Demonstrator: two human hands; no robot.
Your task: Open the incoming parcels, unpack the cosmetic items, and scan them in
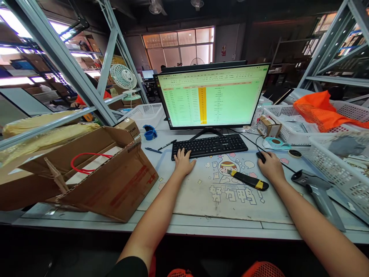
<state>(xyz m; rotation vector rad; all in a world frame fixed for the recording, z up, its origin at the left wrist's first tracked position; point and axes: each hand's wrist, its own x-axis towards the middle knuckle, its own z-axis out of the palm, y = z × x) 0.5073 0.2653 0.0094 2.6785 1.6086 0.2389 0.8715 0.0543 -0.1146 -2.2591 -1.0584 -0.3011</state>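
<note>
Resting the loosely spread left hand (183, 162) on the left end of the crosswise keyboard (215, 145), and grasping the mouse (260, 156), just off the keyboard's right end, with right hand (271, 166).

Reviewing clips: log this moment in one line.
left hand: on computer keyboard; right hand: on computer mouse; utility knife: on desk mat; monitor: spreadsheet displayed

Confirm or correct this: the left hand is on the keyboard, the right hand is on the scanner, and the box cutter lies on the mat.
One error: the head view shows the right hand on the mouse; the scanner lies farther right. The left hand on the keyboard and the box cutter on the mat are correct.
</note>
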